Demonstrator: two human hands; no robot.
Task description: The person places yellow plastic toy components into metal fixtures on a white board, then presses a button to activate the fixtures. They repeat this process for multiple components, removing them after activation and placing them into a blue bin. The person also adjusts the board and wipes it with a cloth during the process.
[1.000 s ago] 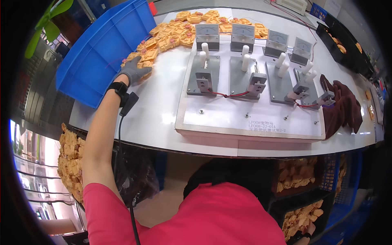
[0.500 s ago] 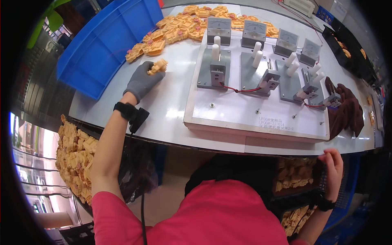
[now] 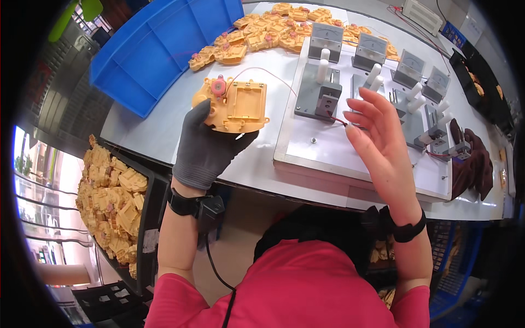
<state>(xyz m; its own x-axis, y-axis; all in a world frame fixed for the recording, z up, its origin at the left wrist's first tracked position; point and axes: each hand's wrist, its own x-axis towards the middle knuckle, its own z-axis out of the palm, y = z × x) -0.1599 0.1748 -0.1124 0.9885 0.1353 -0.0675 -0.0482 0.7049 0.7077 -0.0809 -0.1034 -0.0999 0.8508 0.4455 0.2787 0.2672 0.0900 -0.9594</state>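
Note:
My left hand (image 3: 210, 142), in a grey glove, grips a yellow plastic housing (image 3: 232, 104) by its lower left edge. The housing has a square recess, a round pink part and a thin wire trailing right. My bare right hand (image 3: 380, 145) is raised over the front of a white test board (image 3: 298, 145), fingers apart, nothing in it. Just beyond it stand grey clamp fixtures (image 3: 327, 98) with white posts and red wires. Behind these are several analog meters (image 3: 326, 41).
A blue bin (image 3: 147, 60) stands at the back left, beside a pile of yellow housings (image 3: 262, 33). More housings fill a container (image 3: 112, 202) below the table's left edge. Dark brown cloth (image 3: 478, 164) lies right of the board; a black tray (image 3: 481, 90) sits at the far right.
My left hand has brought the yellow housing nearer and turned its recessed side into view. My right hand has risen from below the table edge to over the board. The view has shifted slightly.

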